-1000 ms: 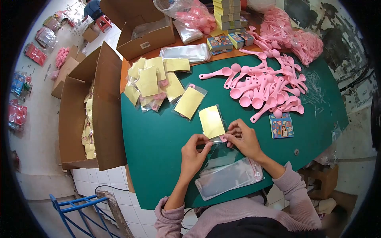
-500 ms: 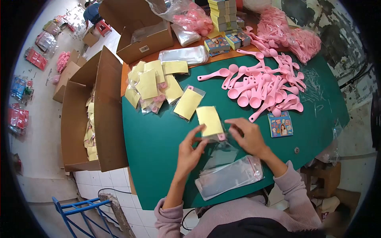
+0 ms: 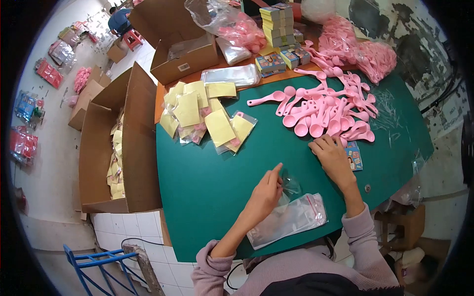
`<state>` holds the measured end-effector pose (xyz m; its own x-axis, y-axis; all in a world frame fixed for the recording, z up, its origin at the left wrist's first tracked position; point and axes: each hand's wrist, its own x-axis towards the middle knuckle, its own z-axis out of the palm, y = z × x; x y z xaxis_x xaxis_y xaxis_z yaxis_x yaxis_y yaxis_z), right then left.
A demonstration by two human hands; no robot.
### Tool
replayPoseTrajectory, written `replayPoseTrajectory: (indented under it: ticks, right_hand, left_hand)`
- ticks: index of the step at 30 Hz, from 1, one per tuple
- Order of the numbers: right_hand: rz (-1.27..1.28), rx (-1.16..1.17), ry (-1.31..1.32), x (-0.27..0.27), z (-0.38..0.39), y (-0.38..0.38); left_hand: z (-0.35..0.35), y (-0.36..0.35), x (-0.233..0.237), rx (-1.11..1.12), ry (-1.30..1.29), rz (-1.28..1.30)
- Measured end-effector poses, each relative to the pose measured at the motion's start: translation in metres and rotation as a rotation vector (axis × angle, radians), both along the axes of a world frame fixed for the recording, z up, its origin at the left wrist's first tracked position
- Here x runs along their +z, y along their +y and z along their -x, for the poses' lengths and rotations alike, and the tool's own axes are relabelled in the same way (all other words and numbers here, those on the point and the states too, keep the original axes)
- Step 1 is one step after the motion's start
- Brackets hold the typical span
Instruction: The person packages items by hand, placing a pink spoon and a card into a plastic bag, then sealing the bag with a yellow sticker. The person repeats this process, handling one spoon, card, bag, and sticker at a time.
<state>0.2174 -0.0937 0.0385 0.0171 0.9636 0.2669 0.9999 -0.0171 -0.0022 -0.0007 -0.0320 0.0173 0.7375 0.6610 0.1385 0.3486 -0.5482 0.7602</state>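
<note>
My left hand [image 3: 267,193] is above the near part of the green table, its fingers closed on a thin clear plastic bag [image 3: 291,186]. Under that bag lies a stack of clear bags [image 3: 296,219] with a red strip at one end. At the near edge of a heap of pink measuring spoons [image 3: 326,111], my right hand [image 3: 335,157] has its fingers bent over a spoon, mostly covered by the hand. A stack of printed cards [image 3: 354,157] lies partly hidden behind my right hand. To the left are several bagged spoons with yellow cards [image 3: 219,128].
An open cardboard box [image 3: 143,143] of bagged pieces stands left of the green table [image 3: 207,197]. At the back are another box [image 3: 185,61], banded card stacks [image 3: 277,27] and bags of pink spoons [image 3: 375,59]. A blue metal frame [image 3: 98,259] is at lower left; a person [image 3: 118,20] sits far off.
The packet that was between my hands now lies on the left pile. My left hand has come back to the clear bags, and my right hand has moved up to the spoons.
</note>
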Motion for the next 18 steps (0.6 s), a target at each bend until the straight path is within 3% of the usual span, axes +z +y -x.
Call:
replayPoseTrajectory:
  ticks: [2, 6, 8, 10, 12, 13, 15, 18]
  right_hand:
    - [-0.009, 0.021, -0.053, 0.002, 0.003, 0.001]
    - [-0.039, 0.046, -0.074, 0.006, 0.013, 0.003]
    - [-0.409, 0.065, 0.119, 0.018, 0.02, 0.004]
    - [-0.515, 0.075, 0.16, 0.022, 0.025, 0.004]
    - [-0.576, -0.069, 0.841, 0.021, 0.036, -0.002]
    - [-0.577, -0.072, 0.84, 0.018, 0.036, -0.002]
    - [-0.523, -0.037, 1.226, 0.012, 0.035, -0.002]
    - [-0.525, -0.049, 1.361, 0.016, 0.035, -0.002]
  left_hand:
    - [0.002, 0.009, 0.003, -0.127, -0.096, 0.354]
    - [0.011, 0.02, 0.007, -0.22, 0.029, 0.289]
    - [0.014, 0.021, 0.006, -0.181, -0.155, 0.391]
    - [0.016, 0.023, 0.0, -0.155, -0.215, 0.494]
    - [0.015, 0.023, -0.001, -0.093, -0.235, 0.873]
    - [0.016, 0.024, 0.001, -0.075, -0.177, 0.895]
    - [0.019, 0.026, 0.007, -0.092, -0.126, 0.895]
    - [0.019, 0.029, 0.0, -0.092, -0.103, 0.915]
